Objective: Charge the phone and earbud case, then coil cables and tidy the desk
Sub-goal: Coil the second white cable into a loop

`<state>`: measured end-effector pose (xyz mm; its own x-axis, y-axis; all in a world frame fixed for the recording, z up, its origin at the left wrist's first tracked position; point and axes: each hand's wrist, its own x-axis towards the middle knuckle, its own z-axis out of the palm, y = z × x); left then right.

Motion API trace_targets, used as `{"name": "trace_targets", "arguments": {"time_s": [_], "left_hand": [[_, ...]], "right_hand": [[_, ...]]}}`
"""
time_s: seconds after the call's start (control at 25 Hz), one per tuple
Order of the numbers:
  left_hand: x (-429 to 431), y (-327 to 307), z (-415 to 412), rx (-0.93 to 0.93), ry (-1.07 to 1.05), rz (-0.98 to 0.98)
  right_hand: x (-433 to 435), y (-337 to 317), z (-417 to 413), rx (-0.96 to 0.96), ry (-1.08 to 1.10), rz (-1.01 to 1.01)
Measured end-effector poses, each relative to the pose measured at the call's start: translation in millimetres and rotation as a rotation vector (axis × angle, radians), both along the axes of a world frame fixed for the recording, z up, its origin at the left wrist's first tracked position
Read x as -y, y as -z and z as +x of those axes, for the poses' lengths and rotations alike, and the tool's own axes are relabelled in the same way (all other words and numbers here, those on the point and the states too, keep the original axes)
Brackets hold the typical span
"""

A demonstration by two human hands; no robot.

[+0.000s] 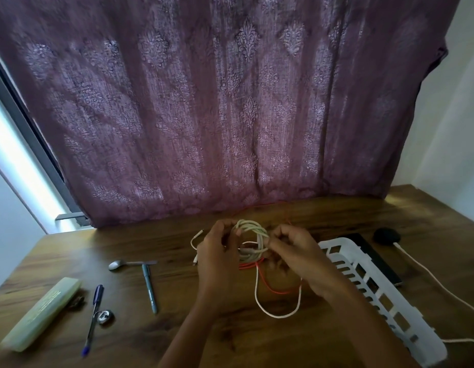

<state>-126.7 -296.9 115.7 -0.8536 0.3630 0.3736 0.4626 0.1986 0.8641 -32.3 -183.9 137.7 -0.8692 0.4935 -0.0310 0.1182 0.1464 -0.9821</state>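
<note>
Both hands hold a coil of pale white cable just above the wooden desk. My left hand grips the coil's left side, and my right hand pinches its right side. A loose loop of the white cable hangs down onto the desk toward me. An orange cable lies under the hands. A black phone lies at the right behind the basket, beside a dark round object with a white cable running from it.
A white slotted plastic basket stands at the right. On the left lie a spoon, a teal pen, a blue pen, a small round metal item and a pale green case. A purple curtain hangs behind.
</note>
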Motion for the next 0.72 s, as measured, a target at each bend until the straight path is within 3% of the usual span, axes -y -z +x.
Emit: {"name": "trace_targets", "arguments": {"time_s": [0.2, 0.32, 0.52, 0.72], "left_hand": [[8.1, -4.3, 0.8, -0.252, 0.006, -0.129], [10.3, -9.5, -1.4, -0.134, 0.027, -0.052], [7.0, -10.6, 9.4, 0.447, 0.13, 0.24], [10.2, -4.1, 16.5, 0.579, 0.143, 0.325]], "right_hand": [[-11.7, -10.7, 9.0, 0.059, -0.128, 0.479], [-11.7, -7.5, 10.6, -0.038, -0.021, 0.556], [5.2, 17.8, 7.0, -0.207, 0.277, 0.315], [25.0, 29.4, 4.3, -0.227, 0.394, -0.109]]}}
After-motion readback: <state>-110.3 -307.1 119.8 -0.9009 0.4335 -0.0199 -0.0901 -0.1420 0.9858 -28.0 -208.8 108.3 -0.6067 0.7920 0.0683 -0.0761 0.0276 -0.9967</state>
